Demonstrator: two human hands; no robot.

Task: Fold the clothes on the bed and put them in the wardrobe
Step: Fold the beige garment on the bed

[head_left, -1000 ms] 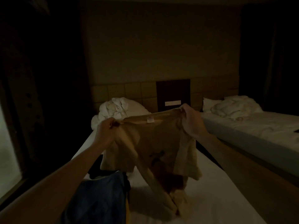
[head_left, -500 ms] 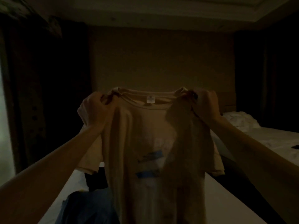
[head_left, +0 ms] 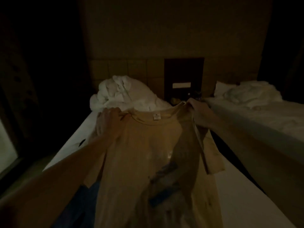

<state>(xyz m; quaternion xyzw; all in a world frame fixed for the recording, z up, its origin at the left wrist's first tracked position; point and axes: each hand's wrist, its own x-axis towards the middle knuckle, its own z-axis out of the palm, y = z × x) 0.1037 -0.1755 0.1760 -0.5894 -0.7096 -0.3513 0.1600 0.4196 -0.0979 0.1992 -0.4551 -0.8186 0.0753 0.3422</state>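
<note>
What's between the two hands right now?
In the head view, the tan T-shirt's neckline with its white label spans from the left hand to the right hand; both grip its shoulders.

No writing can be read anywhere. A small white tag sits inside the collar of the shirt, midway between the fingers of the left hand and those of the right hand; its print is too small and blurred to make out. Below the fingers, a blue printed mark on the shirt front shows through the cloth, illegible in the dim light.
</note>
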